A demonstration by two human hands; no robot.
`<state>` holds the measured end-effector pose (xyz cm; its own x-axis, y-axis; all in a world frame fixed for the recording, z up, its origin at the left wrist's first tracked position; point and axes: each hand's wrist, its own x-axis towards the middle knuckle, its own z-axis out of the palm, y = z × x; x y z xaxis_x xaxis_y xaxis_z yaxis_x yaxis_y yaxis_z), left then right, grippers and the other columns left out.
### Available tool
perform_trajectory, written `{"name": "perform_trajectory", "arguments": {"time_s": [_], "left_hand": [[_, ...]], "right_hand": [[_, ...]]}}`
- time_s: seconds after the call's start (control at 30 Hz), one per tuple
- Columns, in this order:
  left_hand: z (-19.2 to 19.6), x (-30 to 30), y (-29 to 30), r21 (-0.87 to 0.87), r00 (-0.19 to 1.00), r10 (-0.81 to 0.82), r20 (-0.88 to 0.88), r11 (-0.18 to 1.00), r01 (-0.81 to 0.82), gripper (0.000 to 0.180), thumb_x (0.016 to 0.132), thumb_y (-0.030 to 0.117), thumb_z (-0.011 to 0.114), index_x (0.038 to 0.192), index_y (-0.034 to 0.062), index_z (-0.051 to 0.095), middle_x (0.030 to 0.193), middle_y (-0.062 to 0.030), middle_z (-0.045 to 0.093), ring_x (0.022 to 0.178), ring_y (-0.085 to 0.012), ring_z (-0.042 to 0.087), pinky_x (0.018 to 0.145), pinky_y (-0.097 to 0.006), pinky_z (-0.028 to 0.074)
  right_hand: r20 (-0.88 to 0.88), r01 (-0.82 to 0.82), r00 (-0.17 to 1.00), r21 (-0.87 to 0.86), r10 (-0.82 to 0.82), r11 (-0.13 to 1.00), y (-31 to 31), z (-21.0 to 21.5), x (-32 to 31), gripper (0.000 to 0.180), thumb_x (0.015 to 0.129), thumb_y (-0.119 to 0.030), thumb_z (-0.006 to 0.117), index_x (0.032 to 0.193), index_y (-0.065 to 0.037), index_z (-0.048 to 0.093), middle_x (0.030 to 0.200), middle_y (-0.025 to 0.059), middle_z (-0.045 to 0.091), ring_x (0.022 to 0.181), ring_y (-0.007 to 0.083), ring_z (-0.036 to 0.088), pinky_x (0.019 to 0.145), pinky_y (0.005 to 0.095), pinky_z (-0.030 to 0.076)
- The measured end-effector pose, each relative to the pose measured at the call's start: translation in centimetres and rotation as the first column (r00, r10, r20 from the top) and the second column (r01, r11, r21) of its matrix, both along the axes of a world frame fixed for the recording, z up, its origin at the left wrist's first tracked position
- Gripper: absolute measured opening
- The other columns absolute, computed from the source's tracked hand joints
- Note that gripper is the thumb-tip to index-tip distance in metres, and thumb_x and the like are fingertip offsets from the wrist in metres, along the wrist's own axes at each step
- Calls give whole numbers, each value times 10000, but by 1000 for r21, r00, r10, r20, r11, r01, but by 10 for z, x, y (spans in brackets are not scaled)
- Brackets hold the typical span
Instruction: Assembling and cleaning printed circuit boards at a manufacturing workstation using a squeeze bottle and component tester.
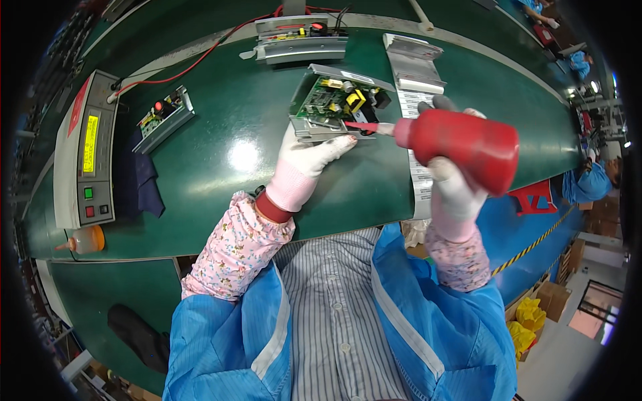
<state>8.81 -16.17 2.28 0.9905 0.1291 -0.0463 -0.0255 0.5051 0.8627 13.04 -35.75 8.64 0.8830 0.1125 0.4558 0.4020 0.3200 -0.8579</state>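
Observation:
My left hand [304, 157], in a white glove with darkened fingertips, grips the near edge of a power supply unit [341, 100]. This is an open metal casing around a green circuit board with yellow and black parts, tilted above the green bench. My right hand [455, 187], also gloved, is wrapped round a red squeeze bottle [468, 144] held on its side. The bottle's thin nozzle points left, and its tip reaches the casing's near right corner. Whether it touches, I cannot tell. Beneath the bottle runs a strip of white printed labels [421, 180].
Another unit [301, 48] sits at the back with wires; one more [164, 117] lies left. A test meter [87, 154] with a yellow display stands at far left, near a small orange-filled bottle [87, 239]. Metal covers [414, 63] lie back right. Co-workers sit at far right.

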Motion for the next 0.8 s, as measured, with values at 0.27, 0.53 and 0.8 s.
{"name": "perform_trajectory", "arguments": {"time_s": [0.27, 0.53, 0.8], "left_hand": [[-12, 0, -1, -47, 998, 5, 59, 999, -2, 308, 894, -32, 696, 1198, -38, 647, 1130, -118, 727, 979, -179, 699, 896, -274, 558], [-8, -1, -1, -15, 999, -8, 40, 1000, 9, 339, 880, -40, 703, 1212, -35, 640, 1131, -119, 727, 988, -181, 699, 904, -283, 558], [-8, 0, -2, -37, 998, -13, 58, 999, 15, 347, 879, -33, 710, 1218, -34, 633, 1130, -121, 728, 962, -182, 703, 893, -280, 560]], "right_hand": [[369, 142, 929, -289, -27, 947, 6, -20, 1, 701, 644, -49, 884, 1287, -54, 605, 1186, 135, 689, 1052, 305, 689, 918, 412, 573], [414, 257, 903, -299, -118, 919, 10, -19, 1, 649, 678, -78, 883, 1275, -65, 628, 1159, 103, 708, 1052, 279, 692, 903, 390, 580], [334, 210, 935, -243, -121, 947, 11, -25, 0, 629, 700, -86, 876, 1276, -51, 624, 1195, 123, 690, 1057, 278, 688, 912, 404, 577]]}}
